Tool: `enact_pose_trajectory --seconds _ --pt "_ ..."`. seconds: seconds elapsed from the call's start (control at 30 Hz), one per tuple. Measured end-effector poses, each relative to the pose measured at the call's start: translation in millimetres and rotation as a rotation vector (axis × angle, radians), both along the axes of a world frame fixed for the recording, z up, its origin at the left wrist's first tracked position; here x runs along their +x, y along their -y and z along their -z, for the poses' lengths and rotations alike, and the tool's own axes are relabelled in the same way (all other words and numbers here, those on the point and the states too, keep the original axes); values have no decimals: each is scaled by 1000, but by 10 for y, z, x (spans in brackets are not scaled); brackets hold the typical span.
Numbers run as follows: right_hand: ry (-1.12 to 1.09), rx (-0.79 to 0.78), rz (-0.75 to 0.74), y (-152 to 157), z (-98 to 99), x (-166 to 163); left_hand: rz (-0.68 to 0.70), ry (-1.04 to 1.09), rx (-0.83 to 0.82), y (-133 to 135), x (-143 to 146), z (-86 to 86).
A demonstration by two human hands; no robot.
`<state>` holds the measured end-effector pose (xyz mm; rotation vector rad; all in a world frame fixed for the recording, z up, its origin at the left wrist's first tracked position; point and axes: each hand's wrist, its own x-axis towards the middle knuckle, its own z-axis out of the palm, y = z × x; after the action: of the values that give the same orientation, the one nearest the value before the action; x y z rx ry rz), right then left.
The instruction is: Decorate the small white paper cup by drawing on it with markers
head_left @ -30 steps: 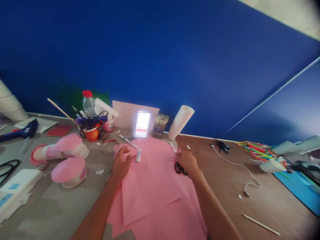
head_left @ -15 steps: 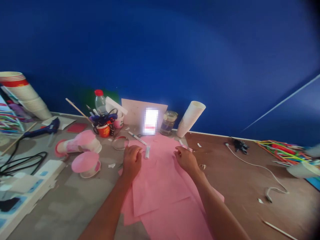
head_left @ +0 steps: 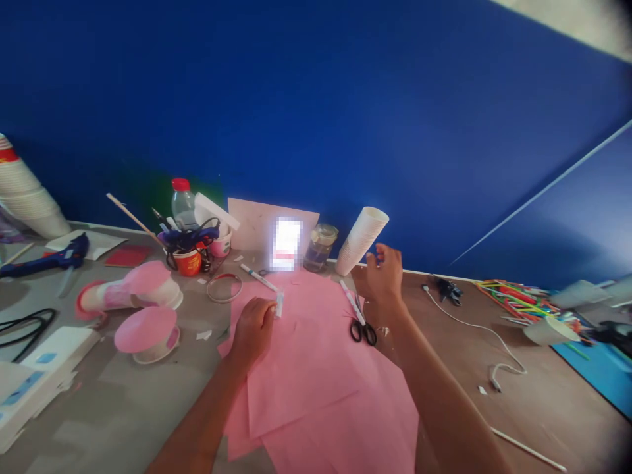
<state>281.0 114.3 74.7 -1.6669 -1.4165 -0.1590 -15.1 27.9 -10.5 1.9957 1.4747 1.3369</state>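
Note:
Several pink paper sheets [head_left: 306, 368] lie overlapped on the table in front of me. My left hand [head_left: 253, 329] rests curled on the sheets' upper left part, its fingertips at a small white tube [head_left: 279, 305]. My right hand [head_left: 382, 280] is raised above the table with fingers apart, holding nothing, just right of a tilted stack of white paper cups [head_left: 359, 241]. Black-handled scissors [head_left: 362, 326] and a white marker [head_left: 348, 294] lie on the paper below that hand.
Two pink-covered cups [head_left: 145, 332] [head_left: 131, 293] sit at left, near a tape ring [head_left: 224, 288], a tool pot [head_left: 187, 253], a water bottle [head_left: 183, 204] and a glass jar [head_left: 320, 247]. A white cable [head_left: 474, 329] and coloured straws [head_left: 518, 299] lie at right. A blue glue gun [head_left: 44, 258] lies far left.
My right hand has lifted off the pink paper and moved up and right toward the cup stack, uncovering the scissors. My left hand stays on the paper by the small tube.

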Motion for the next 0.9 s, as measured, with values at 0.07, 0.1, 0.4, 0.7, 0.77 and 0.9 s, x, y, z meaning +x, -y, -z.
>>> enact_pose_trajectory --seconds 0.07,0.1,0.4,0.7,0.77,0.9 --pt "97 142 -50 -131 -240 98 -1 -3 -6 5 4 2" --pt "155 174 -80 -192 -362 130 -1 -5 -7 7 5 4" --pt "561 -390 -61 -579 -996 122 9 -40 79 -21 -9 34" --pt "526 -397 21 -592 -1171 155 3 -42 134 -23 11 47" --pt "489 -341 49 -554 -1277 176 1 -30 120 -23 9 42" --pt "316 137 -18 -282 -1433 78 -32 74 58 -11 11 -2"
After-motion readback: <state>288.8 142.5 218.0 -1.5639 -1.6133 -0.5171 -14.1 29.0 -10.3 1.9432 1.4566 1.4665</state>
